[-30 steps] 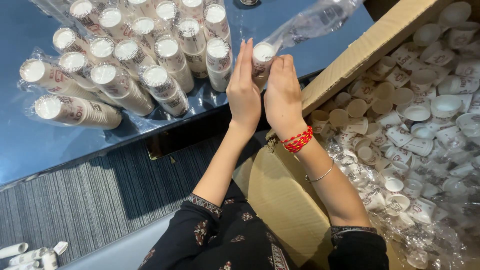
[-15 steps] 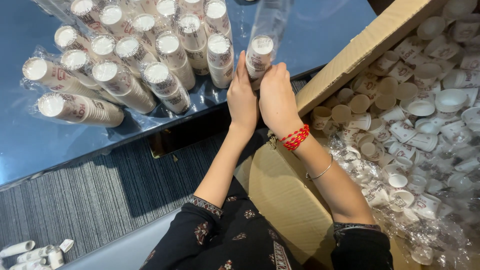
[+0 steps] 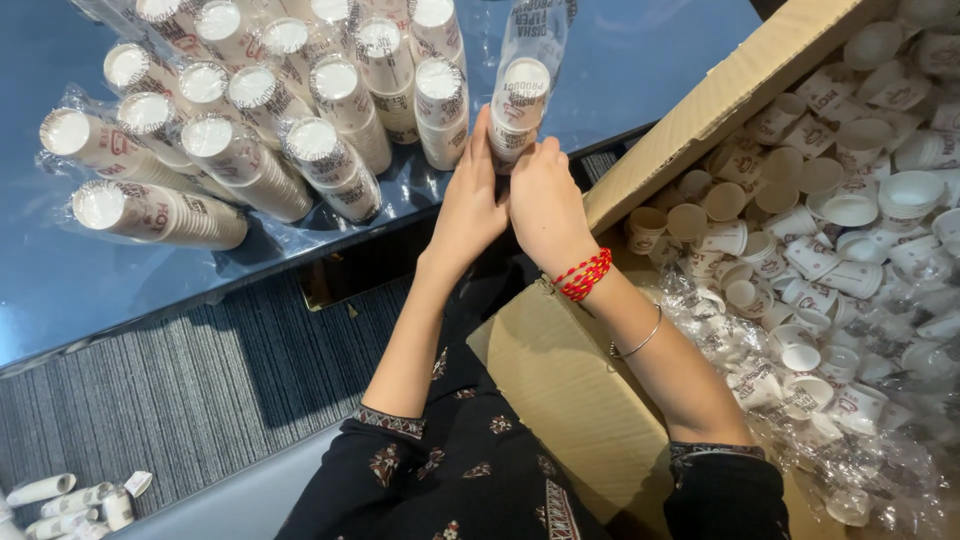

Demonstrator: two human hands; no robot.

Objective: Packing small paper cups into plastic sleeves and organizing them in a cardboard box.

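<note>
- Both hands have risen slightly, lifting the wrapped cup stack (image 3: 520,95) upright.
- Left hand (image 3: 470,205) and right hand (image 3: 545,200) press together, fingers closed around its base.
- Stack stands above the desk (image 3: 640,50) edge, beside the cardboard box (image 3: 720,95).

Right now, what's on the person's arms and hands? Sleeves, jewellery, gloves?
No gloves: left hand and right hand are bare. Black sleeves with small pale floral print and patterned cuffs end near the elbows. The right wrist wears a red thread band; below it, a thin silver bangle. No rings visible.
</note>
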